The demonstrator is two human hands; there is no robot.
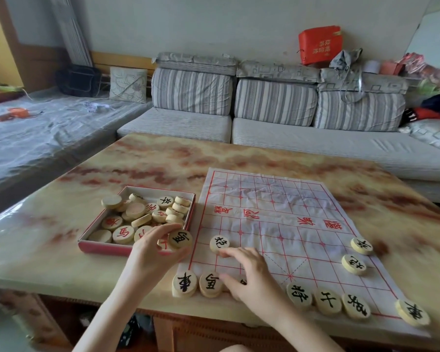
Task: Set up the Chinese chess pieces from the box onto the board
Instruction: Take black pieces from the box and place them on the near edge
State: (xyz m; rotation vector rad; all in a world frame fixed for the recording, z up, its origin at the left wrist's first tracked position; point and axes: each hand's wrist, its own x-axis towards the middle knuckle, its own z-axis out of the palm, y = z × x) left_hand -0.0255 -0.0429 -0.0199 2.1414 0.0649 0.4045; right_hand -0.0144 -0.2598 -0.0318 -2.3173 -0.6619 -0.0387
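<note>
A marbled cream-and-rust table [163, 158] with a glossy top carried the game. The thin white board [277, 199], a creased sheet with red lines, lay flat on the table's right half, its near edge at the table's front edge. Just beside the board's left edge sat the red-rimmed box [104, 246], holding a loose heap of pale round pieces [142, 212], some red-lettered, some blank side up.

The left hand [153, 247] pinched a black-lettered piece [180, 239] between thumb and fingers, above the box's near right corner. The right hand [249, 270] arched over the board's near left part with fingers spread, its forefinger tip touching a black-lettered cannon piece [219, 243]; another piece lay mostly hidden under the palm, and whether the hand gripped it could not be told.

Along the board's near row stood two pieces [184, 284] at the left and four more [328, 302] towards the right corner. Two others [354, 264] sat at the right edge.

Behind the table ran a grey striped sofa [315, 146] against a pale wall, with a red bag [320, 44] on top of its back cushions. At the left lay a bed [36, 138] under a wrinkled clear cover, a floral cushion [128, 84] at its far end
</note>
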